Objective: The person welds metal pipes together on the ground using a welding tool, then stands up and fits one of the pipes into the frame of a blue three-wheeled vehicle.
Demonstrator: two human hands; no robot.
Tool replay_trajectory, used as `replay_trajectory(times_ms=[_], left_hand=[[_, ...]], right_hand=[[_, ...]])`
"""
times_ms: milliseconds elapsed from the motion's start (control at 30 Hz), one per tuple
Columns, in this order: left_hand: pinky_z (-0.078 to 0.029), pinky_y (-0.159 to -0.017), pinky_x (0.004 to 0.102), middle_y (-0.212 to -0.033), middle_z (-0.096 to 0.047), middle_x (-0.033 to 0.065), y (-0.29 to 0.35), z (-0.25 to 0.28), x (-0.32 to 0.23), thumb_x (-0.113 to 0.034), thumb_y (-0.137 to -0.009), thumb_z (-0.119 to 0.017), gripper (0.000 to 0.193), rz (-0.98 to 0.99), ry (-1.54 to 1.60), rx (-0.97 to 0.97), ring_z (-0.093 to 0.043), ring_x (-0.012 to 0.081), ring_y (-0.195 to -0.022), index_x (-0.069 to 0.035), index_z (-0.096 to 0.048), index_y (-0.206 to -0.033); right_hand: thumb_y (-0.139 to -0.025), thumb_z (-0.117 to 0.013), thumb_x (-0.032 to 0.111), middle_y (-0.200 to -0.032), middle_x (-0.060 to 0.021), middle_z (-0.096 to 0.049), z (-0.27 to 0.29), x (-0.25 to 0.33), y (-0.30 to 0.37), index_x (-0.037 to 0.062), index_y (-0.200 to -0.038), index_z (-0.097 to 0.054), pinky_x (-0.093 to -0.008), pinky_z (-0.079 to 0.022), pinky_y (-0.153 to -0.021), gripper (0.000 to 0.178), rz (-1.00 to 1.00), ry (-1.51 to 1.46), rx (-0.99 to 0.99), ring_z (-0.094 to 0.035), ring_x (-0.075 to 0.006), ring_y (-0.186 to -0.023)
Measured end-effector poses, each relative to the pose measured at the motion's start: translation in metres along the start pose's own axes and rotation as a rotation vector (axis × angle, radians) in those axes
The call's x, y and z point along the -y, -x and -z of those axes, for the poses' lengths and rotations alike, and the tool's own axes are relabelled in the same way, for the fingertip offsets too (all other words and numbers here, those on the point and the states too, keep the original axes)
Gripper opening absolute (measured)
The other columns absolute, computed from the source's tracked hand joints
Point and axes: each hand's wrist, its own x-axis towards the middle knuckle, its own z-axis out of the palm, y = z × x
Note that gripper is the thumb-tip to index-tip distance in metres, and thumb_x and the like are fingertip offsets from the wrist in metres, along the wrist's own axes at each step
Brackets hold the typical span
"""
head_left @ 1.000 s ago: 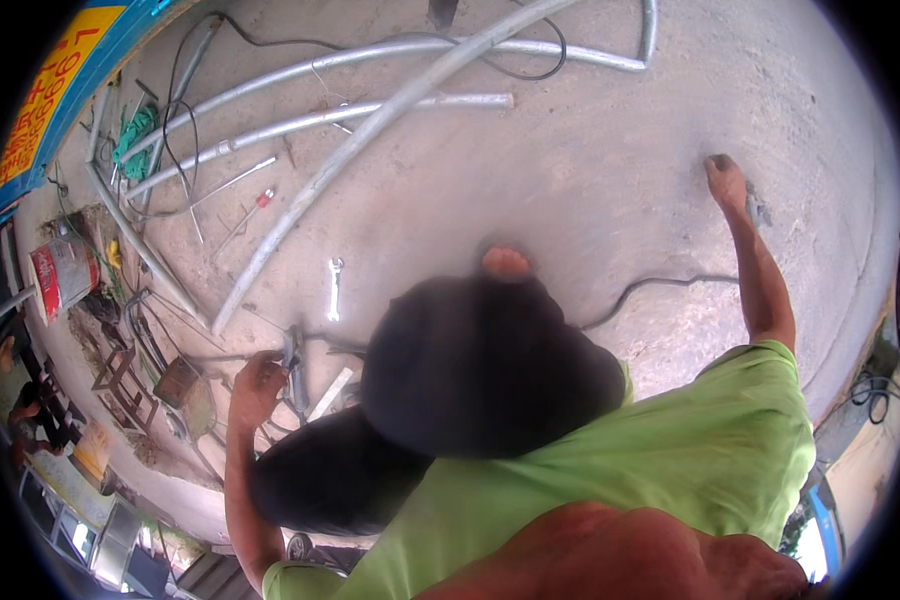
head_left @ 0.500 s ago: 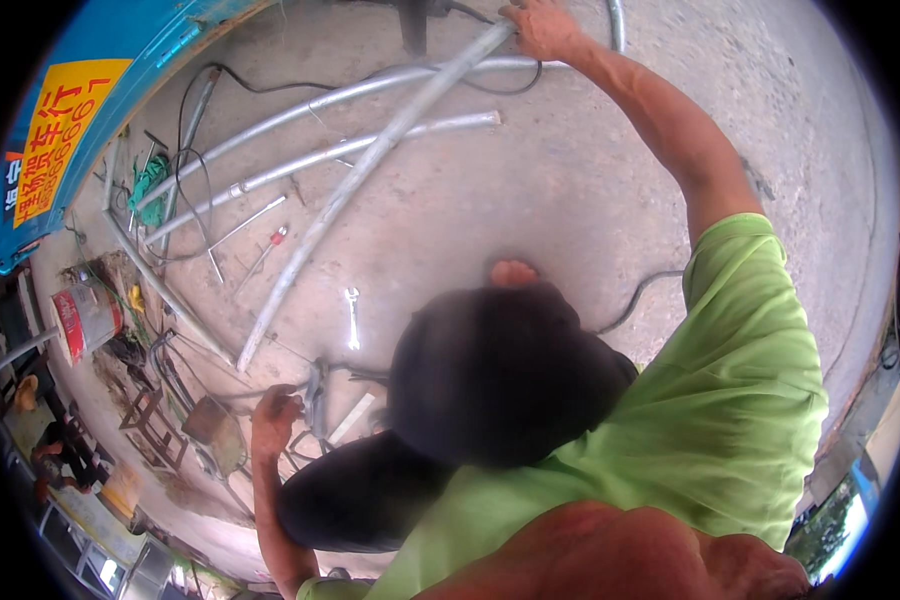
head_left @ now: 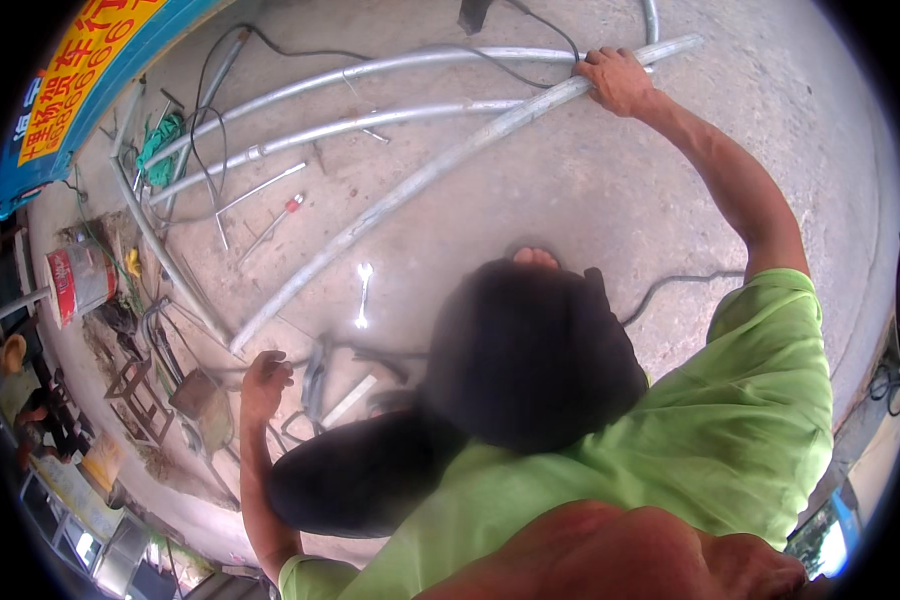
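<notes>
My right hand [head_left: 618, 82] is closed round a long grey metal pipe [head_left: 410, 184] near its far right end. The pipe slants across the concrete floor, and its near left end rests close to another pipe's corner. Just below that end, my left hand [head_left: 267, 385] hovers with loosely bent fingers apart, nothing visible in it. Beyond the held pipe lie two more silver pipes [head_left: 370, 66], one crossing under it by my right hand. A shiny wrench [head_left: 364, 295] lies on the floor between my hands. A screwdriver with a red handle [head_left: 293, 203] lies farther left.
Black cable [head_left: 310, 52] loops among the pipes. Green cord [head_left: 160, 148] is bundled at the left. A red and white bucket [head_left: 82, 284] and rusty metal frames [head_left: 142, 398] stand along the left side. A blue panel with a yellow sign [head_left: 80, 75] borders the upper left.
My right hand has swung the pipe's far end to the right and nearer, and now grips it short of the tip. My left hand has shifted slightly left and up.
</notes>
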Motion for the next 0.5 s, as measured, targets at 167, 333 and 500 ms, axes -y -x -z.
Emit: replay_trajectory(times_ms=[167,333,500], left_hand=[[-0.053,-0.075,0.0317,-0.098,-0.072,0.0106,-0.022,0.006,0.022,-0.027,-0.098,-0.068,0.039,-0.081,0.030,0.018,-0.070,0.0181,-0.083,-0.001,-0.063,-0.127],[-0.053,-0.079,0.0329,-0.091,-0.073,0.0109,-0.020,0.020,0.013,-0.029,-0.097,-0.068,0.038,-0.066,-0.172,-0.052,-0.069,0.0190,-0.084,-0.001,-0.067,-0.123],[-0.055,-0.090,0.0401,-0.099,-0.076,0.0151,-0.019,0.044,0.070,-0.040,-0.095,-0.070,0.045,-0.030,-0.331,-0.154,-0.073,0.0299,-0.097,-0.006,-0.069,-0.124]], right_hand=[[-0.090,-0.073,0.020,-0.122,-0.0096,-0.063,-0.003,0.024,0.053,0.0178,-0.125,-0.067,-0.0519,-0.044,-0.106,0.036,-0.010,-0.104,0.108,-0.058,-0.0296,-0.124],[-0.086,-0.077,0.020,-0.122,-0.0067,-0.064,-0.020,0.033,0.095,0.0213,-0.126,-0.065,-0.0539,-0.047,-0.101,0.042,0.010,-0.206,0.140,-0.057,-0.0322,-0.124],[-0.089,-0.076,0.019,-0.128,-0.0058,-0.064,-0.049,0.008,0.076,0.0219,-0.135,-0.062,-0.0527,-0.049,-0.100,0.048,0.061,-0.158,0.049,-0.058,-0.0324,-0.123]])
